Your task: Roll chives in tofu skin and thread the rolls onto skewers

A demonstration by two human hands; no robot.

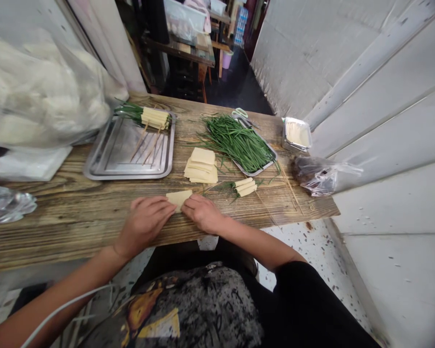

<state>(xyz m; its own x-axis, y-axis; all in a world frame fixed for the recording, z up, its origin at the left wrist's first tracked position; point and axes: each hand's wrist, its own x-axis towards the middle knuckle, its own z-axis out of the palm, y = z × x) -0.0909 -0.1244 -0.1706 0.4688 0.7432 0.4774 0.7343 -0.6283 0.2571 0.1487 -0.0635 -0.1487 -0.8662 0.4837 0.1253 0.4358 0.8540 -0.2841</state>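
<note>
A thin pale-yellow tofu sheet [179, 197] lies on the wooden table near its front edge. My left hand [147, 220] has its fingers closed at the sheet's left end, and my right hand [202, 212] pinches its right end. Just beyond it rises a stack of the same sheets [202, 166]. To the right of the stack rest a few finished rolls [245, 186] on a skewer, with green ends poking out. Behind them a metal tray heaped with green chives [239, 142] stands at an angle. Whether chives lie under my fingers is hidden.
At the left a large metal tray [126, 172] carries skewered rolls [155, 118]. A bulging plastic bag [43, 92] and a water bottle [9, 204] stand farther left. Scissors [240, 113], a foil box [297, 134], a dark bagged item [311, 175] and loose skewers [290, 186] are rightward.
</note>
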